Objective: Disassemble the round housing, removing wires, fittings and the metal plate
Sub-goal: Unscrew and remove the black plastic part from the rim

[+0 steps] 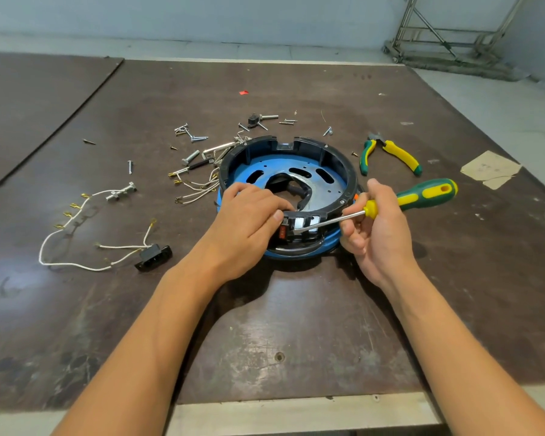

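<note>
At frame centre, the left hand rests curled on the round housing, thumb against its rim. The right hand pinches the screwdriver.

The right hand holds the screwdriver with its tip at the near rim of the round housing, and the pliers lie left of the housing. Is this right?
Not fully. The head view shows the pliers to the right of the round housing, not the left. The right hand does hold the screwdriver, tip at the near rim.
</note>
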Motion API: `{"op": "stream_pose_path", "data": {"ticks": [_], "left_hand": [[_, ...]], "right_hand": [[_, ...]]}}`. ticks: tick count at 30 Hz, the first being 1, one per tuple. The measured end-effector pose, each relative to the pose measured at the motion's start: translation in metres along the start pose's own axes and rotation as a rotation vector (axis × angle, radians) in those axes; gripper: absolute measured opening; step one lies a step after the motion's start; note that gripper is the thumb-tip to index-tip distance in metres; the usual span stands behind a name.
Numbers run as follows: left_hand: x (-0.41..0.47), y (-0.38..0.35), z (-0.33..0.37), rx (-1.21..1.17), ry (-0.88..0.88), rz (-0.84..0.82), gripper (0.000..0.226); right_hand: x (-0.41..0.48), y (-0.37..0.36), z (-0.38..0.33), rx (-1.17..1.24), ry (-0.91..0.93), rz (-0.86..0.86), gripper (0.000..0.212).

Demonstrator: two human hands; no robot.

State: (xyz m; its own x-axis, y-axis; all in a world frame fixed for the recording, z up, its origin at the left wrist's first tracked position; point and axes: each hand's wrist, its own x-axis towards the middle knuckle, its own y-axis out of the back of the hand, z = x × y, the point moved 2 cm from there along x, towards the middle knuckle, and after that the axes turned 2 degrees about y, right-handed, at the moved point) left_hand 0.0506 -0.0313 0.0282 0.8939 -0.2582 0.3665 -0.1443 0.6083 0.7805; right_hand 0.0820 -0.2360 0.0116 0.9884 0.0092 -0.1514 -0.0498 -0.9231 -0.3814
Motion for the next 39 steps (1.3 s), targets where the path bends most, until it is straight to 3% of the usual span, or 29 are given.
{"op": "stream_pose_path", "data": {"ticks": [7,17,30,34,37,39], "left_hand": [[0.000,0.000,0.001,0.013,0.003,-0.003,0.038],[-0.001,0.001,0.001,0.017,-0.014,-0.007,0.036],[0.000,0.004,0.002,-0.018,-0.023,-0.015,0.033],[0.000,0.003,0.001,0.009,-0.015,-0.032,0.030],[0.000,0.001,0.001,0.039,-0.015,-0.041,0.031],[0.000,0.001,0.001,0.047,-0.012,-0.040,0.032]], "right_hand": [[0.002,0.000,-0.001,0.024,-0.078,-0.009,0.058],[-0.004,-0.003,-0.003,0.073,0.114,-0.048,0.058],[0.001,0.004,-0.005,0.091,-0.120,-0.136,0.054],[-0.002,0.008,-0.012,0.176,0.024,-0.117,0.056],[-0.008,0.014,-0.023,0.166,0.315,-0.137,0.053],[-0.017,0.016,-0.029,0.007,0.527,-0.205,0.042]]}}
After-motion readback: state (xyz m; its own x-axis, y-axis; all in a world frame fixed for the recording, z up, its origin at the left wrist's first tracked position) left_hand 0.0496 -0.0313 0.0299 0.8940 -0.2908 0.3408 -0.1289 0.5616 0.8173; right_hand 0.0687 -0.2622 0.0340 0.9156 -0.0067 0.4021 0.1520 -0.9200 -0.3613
